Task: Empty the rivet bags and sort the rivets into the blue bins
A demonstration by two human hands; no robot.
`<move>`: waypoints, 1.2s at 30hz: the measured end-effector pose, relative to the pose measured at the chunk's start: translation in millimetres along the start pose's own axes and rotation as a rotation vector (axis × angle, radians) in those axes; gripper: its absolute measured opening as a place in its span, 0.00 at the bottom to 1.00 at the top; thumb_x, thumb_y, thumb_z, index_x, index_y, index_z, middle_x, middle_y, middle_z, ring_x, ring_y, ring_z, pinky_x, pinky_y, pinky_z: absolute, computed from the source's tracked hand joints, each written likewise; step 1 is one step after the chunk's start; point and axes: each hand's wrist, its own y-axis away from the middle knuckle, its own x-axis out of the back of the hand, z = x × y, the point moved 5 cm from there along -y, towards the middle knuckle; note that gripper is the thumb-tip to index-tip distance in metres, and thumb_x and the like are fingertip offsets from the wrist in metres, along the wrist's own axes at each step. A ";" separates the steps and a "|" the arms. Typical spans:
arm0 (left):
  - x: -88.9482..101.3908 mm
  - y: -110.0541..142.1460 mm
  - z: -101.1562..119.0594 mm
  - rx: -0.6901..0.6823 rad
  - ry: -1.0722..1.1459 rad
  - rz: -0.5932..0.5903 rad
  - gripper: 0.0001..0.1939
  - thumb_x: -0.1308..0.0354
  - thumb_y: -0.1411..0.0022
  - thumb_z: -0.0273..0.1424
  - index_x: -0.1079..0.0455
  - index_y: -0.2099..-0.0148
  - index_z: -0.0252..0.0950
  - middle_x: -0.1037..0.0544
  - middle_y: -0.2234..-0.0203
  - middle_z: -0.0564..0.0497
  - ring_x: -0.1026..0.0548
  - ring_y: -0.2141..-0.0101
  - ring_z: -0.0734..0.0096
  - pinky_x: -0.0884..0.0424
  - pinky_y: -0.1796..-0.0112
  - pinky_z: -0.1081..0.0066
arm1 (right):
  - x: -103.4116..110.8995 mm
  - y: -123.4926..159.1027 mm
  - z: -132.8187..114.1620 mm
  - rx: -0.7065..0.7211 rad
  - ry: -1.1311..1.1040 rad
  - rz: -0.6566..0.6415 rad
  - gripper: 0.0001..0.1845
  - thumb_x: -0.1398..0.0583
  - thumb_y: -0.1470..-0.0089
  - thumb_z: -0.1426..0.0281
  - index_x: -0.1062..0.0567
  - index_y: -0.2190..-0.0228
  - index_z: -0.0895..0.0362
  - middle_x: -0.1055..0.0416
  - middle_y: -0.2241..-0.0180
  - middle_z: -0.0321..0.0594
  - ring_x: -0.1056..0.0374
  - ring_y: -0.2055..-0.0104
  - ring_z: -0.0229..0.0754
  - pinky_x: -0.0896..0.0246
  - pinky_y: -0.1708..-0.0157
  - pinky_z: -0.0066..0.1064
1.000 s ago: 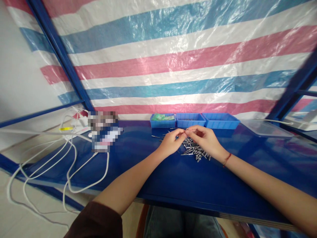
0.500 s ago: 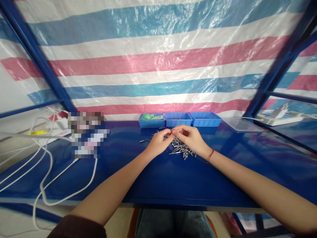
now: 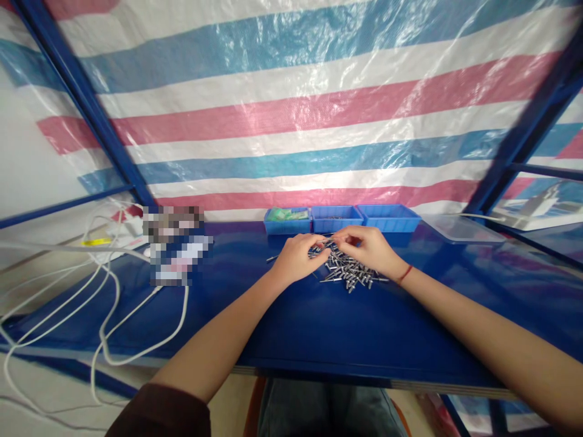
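Over a loose pile of silver blind rivets (image 3: 348, 267) on the blue table, my two hands meet almost fingertip to fingertip. My left hand (image 3: 298, 260) is curled, its thumb a little below the forefinger. My right hand (image 3: 368, 247) pinches with thumb and forefinger, and a red cord circles that wrist. A thin silver rivet seems to lie between the fingertips of both hands; the fingers hide most of it. Part of the pile is covered by the hands.
Behind the hands stand three blue bins: the left bin (image 3: 286, 227) holds green packets, the middle bin (image 3: 337, 225) small metal pieces, and the right bin (image 3: 388, 226) is beside them. A clear plastic lid (image 3: 462, 229) lies to the right. White cables (image 3: 116, 297) loop at the left.
The view has shifted slightly, so things appear further right. My left thumb has moved away from the forefinger, and the fingertips of the two hands have drawn a little apart.
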 end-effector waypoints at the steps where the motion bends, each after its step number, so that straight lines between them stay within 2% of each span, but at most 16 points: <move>1: 3.7 0.2 0.6 -0.010 -0.106 -0.033 0.17 0.46 0.39 0.37 0.31 0.49 0.38 0.22 0.59 0.49 0.27 0.56 0.63 0.34 0.52 0.64 | 7.2 -3.5 9.3 -0.043 0.034 0.048 0.13 0.43 0.48 0.64 0.22 0.70 0.59 0.24 0.72 0.42 0.32 0.73 0.39 0.39 0.72 0.29; 3: 12.8 1.2 -3.8 0.063 -0.310 -0.089 0.25 0.50 0.38 0.42 0.36 0.42 0.37 0.25 0.52 0.44 0.30 0.51 0.57 0.36 0.50 0.58 | 27.9 -10.0 34.6 -0.180 0.167 0.204 0.16 0.44 0.47 0.63 0.21 0.71 0.60 0.24 0.73 0.43 0.31 0.72 0.41 0.40 0.71 0.30; 6: 25.3 6.7 -19.6 0.300 -0.517 -0.256 0.29 0.57 0.36 0.47 0.38 0.40 0.36 0.33 0.44 0.39 0.36 0.45 0.47 0.38 0.49 0.51 | 62.3 -11.8 77.2 -0.444 0.458 0.399 0.17 0.45 0.45 0.63 0.20 0.68 0.61 0.23 0.71 0.47 0.29 0.69 0.45 0.42 0.70 0.31; 8: 30.6 14.3 -31.9 0.490 -0.555 -0.423 0.34 0.60 0.38 0.53 0.40 0.38 0.38 0.41 0.39 0.37 0.42 0.41 0.38 0.41 0.49 0.44 | 77.7 -8.2 101.0 -0.601 0.650 0.377 0.19 0.47 0.43 0.63 0.20 0.64 0.60 0.22 0.68 0.49 0.29 0.66 0.46 0.45 0.70 0.31; 10: 33.8 22.1 -41.1 0.657 -0.524 -0.539 0.39 0.61 0.41 0.57 0.44 0.36 0.39 0.47 0.36 0.35 0.48 0.39 0.31 0.44 0.49 0.39 | 86.6 -2.6 116.1 -0.664 0.692 0.343 0.19 0.46 0.44 0.64 0.20 0.64 0.61 0.23 0.69 0.54 0.30 0.67 0.49 0.48 0.71 0.34; 12: 32.5 27.0 -45.5 0.747 -0.456 -0.588 0.43 0.61 0.43 0.60 0.47 0.34 0.37 0.50 0.36 0.32 0.51 0.39 0.28 0.45 0.49 0.37 | 89.5 3.3 123.3 -0.686 0.692 0.295 0.19 0.45 0.44 0.63 0.19 0.63 0.62 0.23 0.70 0.57 0.31 0.70 0.49 0.51 0.73 0.35; 14: 26.6 29.3 -47.1 0.780 -0.403 -0.594 0.46 0.60 0.44 0.60 0.48 0.34 0.33 0.51 0.36 0.29 0.52 0.39 0.27 0.47 0.48 0.36 | 89.2 7.2 124.4 -0.684 0.686 0.264 0.21 0.46 0.44 0.62 0.20 0.61 0.62 0.24 0.69 0.58 0.32 0.71 0.48 0.52 0.73 0.35; 17: 13.8 30.4 -47.5 0.778 -0.381 -0.548 0.52 0.61 0.46 0.62 0.50 0.34 0.26 0.55 0.37 0.24 0.57 0.38 0.27 0.55 0.47 0.32 | 86.8 8.1 120.0 -0.657 0.690 0.257 0.23 0.48 0.42 0.60 0.21 0.59 0.62 0.24 0.67 0.58 0.33 0.72 0.46 0.53 0.73 0.35; 19: 3.9 29.4 -46.2 0.723 -0.357 -0.505 0.53 0.63 0.46 0.63 0.52 0.33 0.24 0.57 0.36 0.24 0.59 0.37 0.29 0.60 0.46 0.33 | 83.7 6.7 115.8 -0.629 0.689 0.248 0.23 0.49 0.42 0.60 0.21 0.61 0.62 0.25 0.69 0.57 0.33 0.72 0.46 0.53 0.72 0.35; 23: -13.8 26.3 -41.6 0.563 -0.268 -0.453 0.49 0.68 0.44 0.62 0.58 0.31 0.32 0.61 0.34 0.32 0.64 0.35 0.38 0.64 0.43 0.38 | 72.3 2.4 103.5 -0.523 0.662 0.233 0.20 0.49 0.42 0.63 0.21 0.64 0.61 0.24 0.70 0.52 0.31 0.70 0.48 0.50 0.72 0.33; 26: -20.3 23.8 -40.2 0.498 -0.255 -0.410 0.46 0.67 0.41 0.60 0.59 0.31 0.34 0.59 0.34 0.34 0.63 0.35 0.39 0.61 0.41 0.43 | 54.3 -1.0 90.2 -0.406 0.605 0.158 0.19 0.49 0.43 0.64 0.21 0.67 0.61 0.24 0.71 0.49 0.30 0.69 0.48 0.46 0.71 0.33; 29: -24.4 20.0 -38.0 0.420 -0.231 -0.413 0.41 0.66 0.38 0.55 0.56 0.32 0.34 0.57 0.34 0.35 0.61 0.35 0.40 0.58 0.41 0.47 | 27.3 -2.5 72.3 -0.270 0.493 -0.016 0.18 0.47 0.43 0.62 0.21 0.69 0.58 0.23 0.71 0.44 0.29 0.70 0.45 0.43 0.70 0.33; 32: -21.6 15.2 -38.8 0.388 -0.198 -0.429 0.38 0.66 0.36 0.52 0.53 0.32 0.33 0.53 0.35 0.35 0.57 0.35 0.43 0.55 0.40 0.51 | 0.7 -0.9 46.6 -0.086 0.363 -0.197 0.18 0.47 0.43 0.60 0.21 0.70 0.57 0.23 0.69 0.43 0.30 0.70 0.43 0.40 0.69 0.33; 34: -13.4 11.4 -41.0 0.358 -0.185 -0.404 0.34 0.65 0.34 0.49 0.45 0.35 0.34 0.45 0.36 0.37 0.50 0.36 0.48 0.50 0.41 0.54 | -9.6 0.7 31.1 -0.011 0.319 -0.243 0.18 0.47 0.43 0.60 0.21 0.69 0.56 0.24 0.67 0.43 0.31 0.70 0.42 0.40 0.69 0.33; 36: -1.7 8.1 -43.5 0.289 -0.197 -0.354 0.26 0.60 0.34 0.44 0.34 0.43 0.38 0.34 0.42 0.42 0.39 0.40 0.54 0.45 0.42 0.60 | -14.7 1.6 20.2 0.004 0.279 -0.245 0.17 0.46 0.43 0.61 0.21 0.69 0.56 0.24 0.67 0.43 0.31 0.71 0.41 0.39 0.69 0.33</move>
